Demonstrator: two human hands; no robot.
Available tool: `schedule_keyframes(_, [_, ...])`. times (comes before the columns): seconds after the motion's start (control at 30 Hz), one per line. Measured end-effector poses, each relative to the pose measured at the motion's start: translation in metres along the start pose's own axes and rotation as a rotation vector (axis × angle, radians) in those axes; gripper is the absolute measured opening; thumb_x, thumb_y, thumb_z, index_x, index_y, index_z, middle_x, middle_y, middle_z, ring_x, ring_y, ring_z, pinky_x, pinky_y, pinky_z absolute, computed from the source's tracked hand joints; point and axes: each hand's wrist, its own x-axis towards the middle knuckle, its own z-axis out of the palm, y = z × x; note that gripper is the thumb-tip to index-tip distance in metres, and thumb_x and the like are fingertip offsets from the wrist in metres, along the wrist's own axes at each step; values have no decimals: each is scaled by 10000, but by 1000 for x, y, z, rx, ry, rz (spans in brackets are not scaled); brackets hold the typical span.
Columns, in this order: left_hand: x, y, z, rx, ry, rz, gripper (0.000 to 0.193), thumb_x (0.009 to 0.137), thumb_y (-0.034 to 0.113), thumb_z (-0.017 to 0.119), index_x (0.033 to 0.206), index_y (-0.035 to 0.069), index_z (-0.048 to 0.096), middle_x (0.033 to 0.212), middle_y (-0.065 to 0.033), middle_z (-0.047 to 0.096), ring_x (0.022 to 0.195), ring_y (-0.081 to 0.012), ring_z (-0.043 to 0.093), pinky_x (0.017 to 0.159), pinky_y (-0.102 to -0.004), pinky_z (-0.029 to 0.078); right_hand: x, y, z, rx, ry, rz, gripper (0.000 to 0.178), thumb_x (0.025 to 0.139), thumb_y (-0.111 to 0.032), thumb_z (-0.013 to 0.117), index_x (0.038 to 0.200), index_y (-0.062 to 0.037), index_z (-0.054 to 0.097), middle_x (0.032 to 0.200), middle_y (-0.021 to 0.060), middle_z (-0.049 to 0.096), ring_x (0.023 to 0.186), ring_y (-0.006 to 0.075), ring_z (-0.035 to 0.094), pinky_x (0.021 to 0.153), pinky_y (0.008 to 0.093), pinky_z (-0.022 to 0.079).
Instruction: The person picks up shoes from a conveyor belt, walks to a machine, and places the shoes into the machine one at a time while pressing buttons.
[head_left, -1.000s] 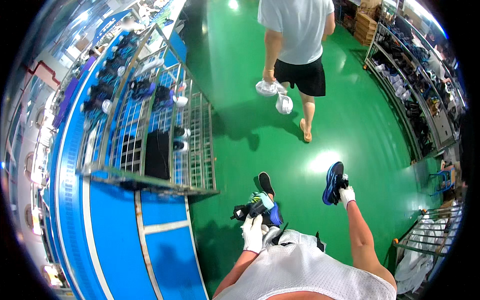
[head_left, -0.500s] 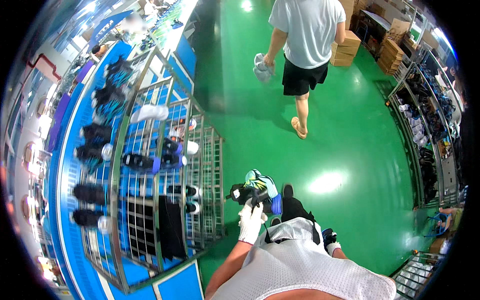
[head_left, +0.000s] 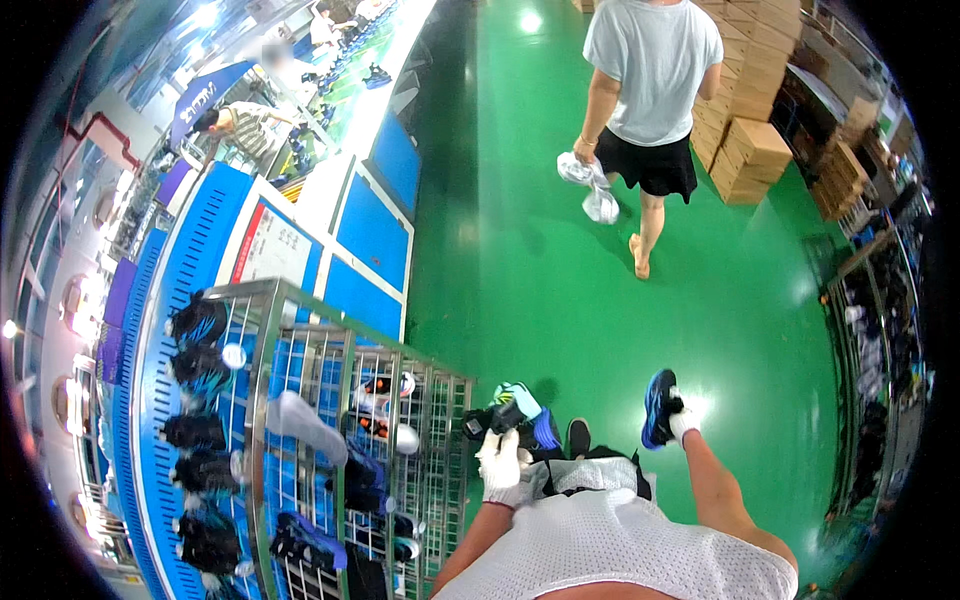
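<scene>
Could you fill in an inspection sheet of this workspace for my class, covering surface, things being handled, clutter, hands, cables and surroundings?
Surface: glossy green floor with light reflections.
Things handled: a shoe bundle in pale green, black and blue, its exact count unclear; a dark shoe with blue on its sole.
Clutter: stacked cardboard boxes ahead to the right; metal rack of footwear on the left.
Hands: left hand, white-gloved, holds the bundle; right hand, also white-gloved, holds the dark shoe out to the right.
Cables: nothing seen.
Surroundings: another person ahead carrying white items; blue-panelled bench on the left.
</scene>
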Motion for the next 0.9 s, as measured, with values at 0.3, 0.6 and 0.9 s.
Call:
schedule_keyframes(0.3, [269,118,94,-151,37,22,236,1027,187,596,1240,91,620,736,-14,632,483,-82,559,424,-235,426,239,-241,-86,-233,132,-198,313,964,-276,517,1028,-25,694,1000,254,709,993,406,681,894,471,539])
schedule_keyframes(0.6, [497,311,154,-192,-19,48,236,1025,195,580,1230,79,603,884,-27,677,563,-68,584,504,-220,448,339,-183,0,57,-167,479,440,928,-192,514,1328,-59,640,1312,199,662,1259,353,609,1001,384,506])
schedule_keyframes(0.9, [742,394,194,-200,225,-20,245,1010,166,585,1228,55,573,863,-43,639,567,-89,590,479,-226,454,470,-424,13,-328,-160,406,437,972,-289,476,1285,-58,676,1278,217,672,1214,326,637,997,469,504])
